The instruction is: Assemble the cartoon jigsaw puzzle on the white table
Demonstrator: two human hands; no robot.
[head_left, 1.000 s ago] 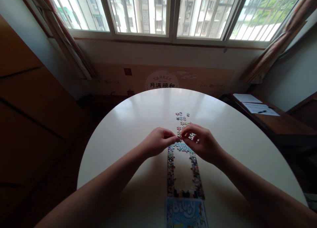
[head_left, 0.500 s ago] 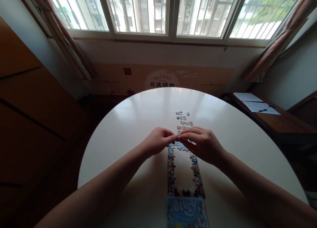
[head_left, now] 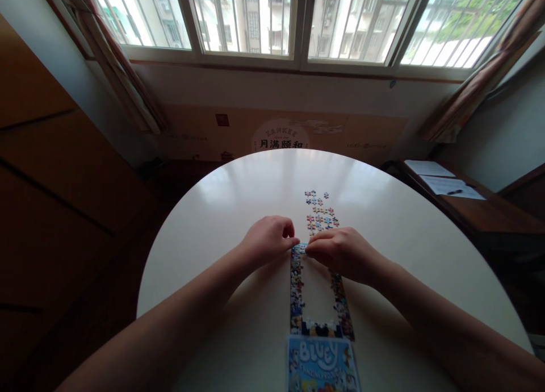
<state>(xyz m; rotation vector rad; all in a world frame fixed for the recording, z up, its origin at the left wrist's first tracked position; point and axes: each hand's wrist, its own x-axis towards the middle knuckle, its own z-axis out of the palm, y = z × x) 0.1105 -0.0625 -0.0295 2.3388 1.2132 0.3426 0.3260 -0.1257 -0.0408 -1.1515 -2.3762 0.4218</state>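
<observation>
Right hand (head_left: 340, 249) was pinched at the far edge of the jigsaw border (head_left: 296, 301); couldn't tell whether a piece was in it. Left hand (head_left: 267, 237) was loosely curled, thumb at the far-left corner, grip unclear. Border lay flat on the round white table (head_left: 191, 255), near side by the Bluey picture sheet (head_left: 321, 358). Likely light, stiff card, weak at joints: best pressed flat, loose pieces (head_left: 309, 218) beyond pinched by edges, not tabs.

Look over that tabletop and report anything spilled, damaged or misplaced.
Nothing stands out as spilled or out of place. Loose puzzle pieces lie grouped past the far end of the puzzle border, and the blue Bluey picture lies at its near end. The pieces are too small to check for damage.
</observation>
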